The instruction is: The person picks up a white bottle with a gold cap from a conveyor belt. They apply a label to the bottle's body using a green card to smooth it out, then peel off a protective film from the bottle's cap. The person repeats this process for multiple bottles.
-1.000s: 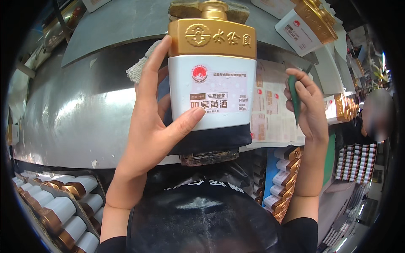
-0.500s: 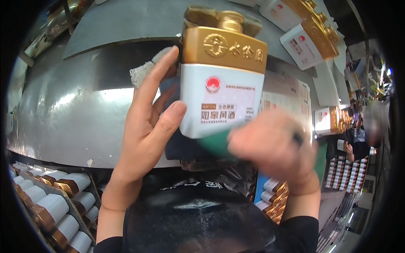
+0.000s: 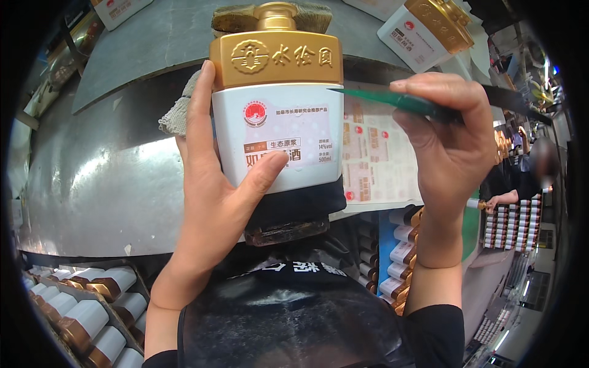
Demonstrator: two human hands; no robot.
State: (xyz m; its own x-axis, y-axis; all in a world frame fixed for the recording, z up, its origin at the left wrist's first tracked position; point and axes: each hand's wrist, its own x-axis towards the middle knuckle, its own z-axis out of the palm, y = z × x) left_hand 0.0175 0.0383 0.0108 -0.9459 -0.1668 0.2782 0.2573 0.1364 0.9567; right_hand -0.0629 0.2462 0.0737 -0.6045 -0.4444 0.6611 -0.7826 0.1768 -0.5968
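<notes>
A flat white bottle (image 3: 282, 132) with a gold shoulder and neck lies face up before me, a transfer-like printed label with a red round emblem on its front. My left hand (image 3: 215, 178) grips it from the left side, thumb lying across the label's lower part. In my right hand (image 3: 451, 122), off the bottle's right side, is a thin green scraper (image 3: 374, 98) with a dark handle. Its tip points left, by the bottle's right upper edge. Under the bottle's lower end is a dark cloth-covered support (image 3: 300, 205); two worn blocks (image 3: 236, 19) flank its neck.
On the right lies a sheet of labels (image 3: 374, 178). More white-and-gold bottles (image 3: 423, 37) lie at the far right, and crates of them (image 3: 73, 306) stand at lower left. A metal table (image 3: 110, 190) spreads leftward. Another person's hand (image 3: 506, 199) shows at far right.
My right hand has moved up and right with the green scraper, off the bottle's lower front. The bottle appears farther left in view, and my left thumb now lies over its label.
</notes>
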